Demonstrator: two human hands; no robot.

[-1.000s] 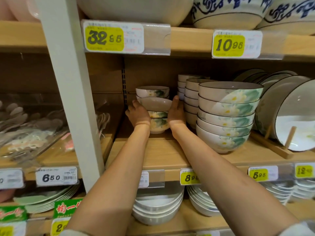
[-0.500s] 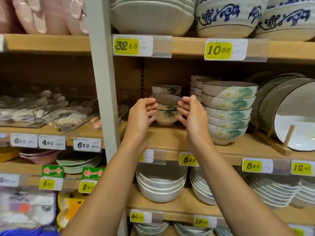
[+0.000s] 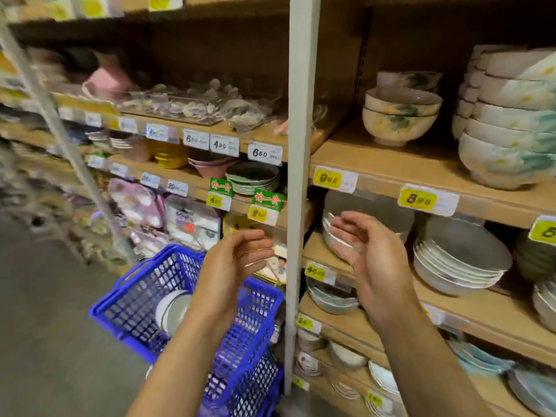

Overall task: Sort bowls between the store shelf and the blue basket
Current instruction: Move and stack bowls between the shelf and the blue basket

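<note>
A short stack of small floral bowls (image 3: 400, 118) stands on the wooden shelf (image 3: 391, 164) at the upper right, beside a taller stack of larger floral bowls (image 3: 508, 127). A blue basket (image 3: 144, 299) sits on the floor at the lower left, with a white bowl (image 3: 173, 311) inside it. My left hand (image 3: 231, 275) hovers above the basket, its fingers loosely curved and holding nothing. My right hand (image 3: 367, 254) is held in front of the lower shelves, palm facing left, also holding nothing. Both hands are well below the small bowls.
A grey upright post (image 3: 298, 176) divides the shelving between my hands. Lower shelves hold stacks of white plates (image 3: 457, 260) and dishes (image 3: 331, 296). Shelves to the left carry packaged goods (image 3: 186, 103) and coloured dishes (image 3: 252, 176). Grey floor (image 3: 45, 326) lies at the left.
Both hands have pulled back from the small bowl stack on the shelf and come down, holding nothing. The view has swung left and down, bringing the blue basket into sight.
</note>
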